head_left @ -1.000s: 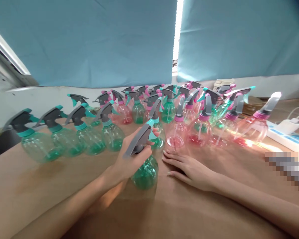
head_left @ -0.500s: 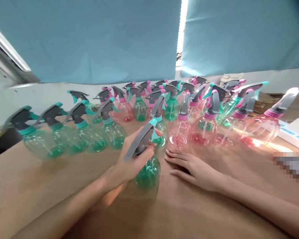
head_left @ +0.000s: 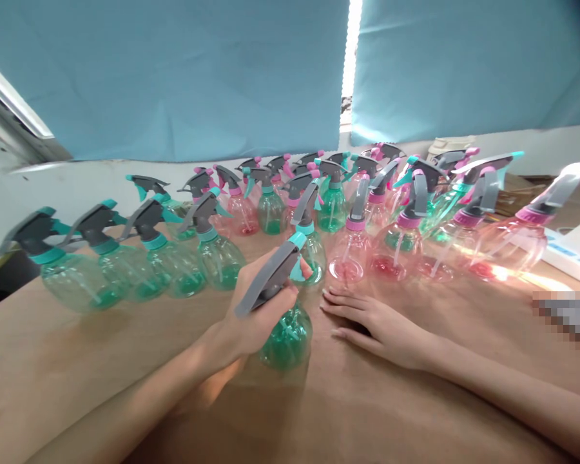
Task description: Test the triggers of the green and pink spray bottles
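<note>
My left hand is wrapped round the neck of a green spray bottle with a grey trigger head, one finger on the teal trigger. The bottle stands on the brown table in front of me. My right hand lies flat on the table just right of that bottle, fingers stretched out, holding nothing. Behind both hands stand several green spray bottles on the left and pink spray bottles on the right.
More bottles crowd the back of the table up to a white ledge and blue curtains. A white power strip lies at the right edge. A blurred patch sits at the far right.
The view has shifted slightly. My left hand keeps its grip on the green bottle, which has tilted a little. My right hand has stayed flat in place.
</note>
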### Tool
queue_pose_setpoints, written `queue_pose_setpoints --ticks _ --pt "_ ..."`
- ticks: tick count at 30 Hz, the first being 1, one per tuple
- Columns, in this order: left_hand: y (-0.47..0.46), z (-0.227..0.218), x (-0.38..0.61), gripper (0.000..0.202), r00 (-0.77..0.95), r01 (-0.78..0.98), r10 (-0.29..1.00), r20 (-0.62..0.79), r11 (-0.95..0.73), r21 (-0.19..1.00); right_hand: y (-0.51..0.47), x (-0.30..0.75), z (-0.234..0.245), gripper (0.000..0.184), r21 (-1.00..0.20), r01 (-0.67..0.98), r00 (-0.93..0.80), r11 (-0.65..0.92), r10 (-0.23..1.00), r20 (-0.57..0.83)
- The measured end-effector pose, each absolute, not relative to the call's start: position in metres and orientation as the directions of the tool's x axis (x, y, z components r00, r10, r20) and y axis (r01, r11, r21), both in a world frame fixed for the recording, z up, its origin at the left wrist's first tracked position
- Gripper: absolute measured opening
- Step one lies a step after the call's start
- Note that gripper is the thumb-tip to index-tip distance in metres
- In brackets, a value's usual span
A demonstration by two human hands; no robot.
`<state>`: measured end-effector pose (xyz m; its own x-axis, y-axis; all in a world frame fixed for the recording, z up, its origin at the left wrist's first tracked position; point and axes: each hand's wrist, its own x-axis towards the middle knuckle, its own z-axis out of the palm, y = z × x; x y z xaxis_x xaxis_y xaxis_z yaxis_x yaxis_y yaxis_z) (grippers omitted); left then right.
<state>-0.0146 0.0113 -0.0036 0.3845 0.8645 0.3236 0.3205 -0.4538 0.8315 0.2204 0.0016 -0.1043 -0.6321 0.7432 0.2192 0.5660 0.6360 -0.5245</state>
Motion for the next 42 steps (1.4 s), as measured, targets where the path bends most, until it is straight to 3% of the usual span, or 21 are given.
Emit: queue_pose_setpoints --ticks 10,15,21,42 --pt "0.0101 -0.0018 -0.0151 0.007 0.39 0.326 0.868 0.306 -0.441 0.836 0.0007 0.2204 -0.1032 0.048 -0.531 0.561 -0.624 0.635 0.746 0.232" --pt "0.0105 -0.0031 -0.0116 0.029 0.387 0.292 0.849 0.361 -0.484 0.825 0.0011 0.2204 -0.1042 0.05 -0.519 0.572 -0.631 0.635 0.745 0.216" --pt "0.0105 -0.0061 -0.0112 0.037 0.378 0.328 0.867 0.326 -0.454 0.828 0.0 0.2198 -0.1036 0.048 -0.525 0.57 -0.617 0.633 0.751 0.236" --pt "0.0109 -0.0073 -0.0116 0.035 0.397 0.307 0.85 0.348 -0.48 0.822 0.0007 0.2201 -0.1036 0.05 -0.494 0.589 -0.633 0.639 0.745 0.21"
